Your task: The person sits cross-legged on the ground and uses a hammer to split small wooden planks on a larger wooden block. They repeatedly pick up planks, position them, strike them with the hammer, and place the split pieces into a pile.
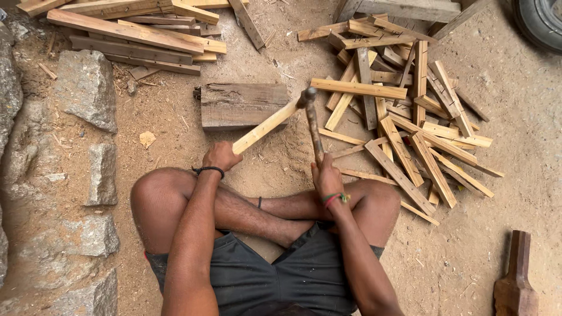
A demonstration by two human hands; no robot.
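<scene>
Entry: seated woodworking on a sandy floor, head view.

Left hand: clenched around the near end of a pale wooden stick, which is slanting up and to the right, its far end lying over the wooden block and meeting the hammer head.

Right hand: gripping the near end of the hammer handle, the tool standing nearly upright in the view, its dark metal head at the far end touching or just over the stick's tip; which of the two cannot be told.

Stick, appearance: light, fresh-cut, squared, straight and clean-edged. It is much paler than the block, which is grey, weathered and split along its left end.

Handling note, as a judgement: the stick is being held well back from the striking point, which is keeping the fingers safe. The tip is wanting firm support on the block so it is not bouncing. Short, square blows would suit, with the hammer face flat to the wood.

Surroundings: a scattered heap of similar pale offcuts lying to the right, longer planks stacked far left, rough stones lining the left edge, a dark wooden mallet resting near right, well apart from both hands. The person is sitting cross-legged in dark shorts.
</scene>
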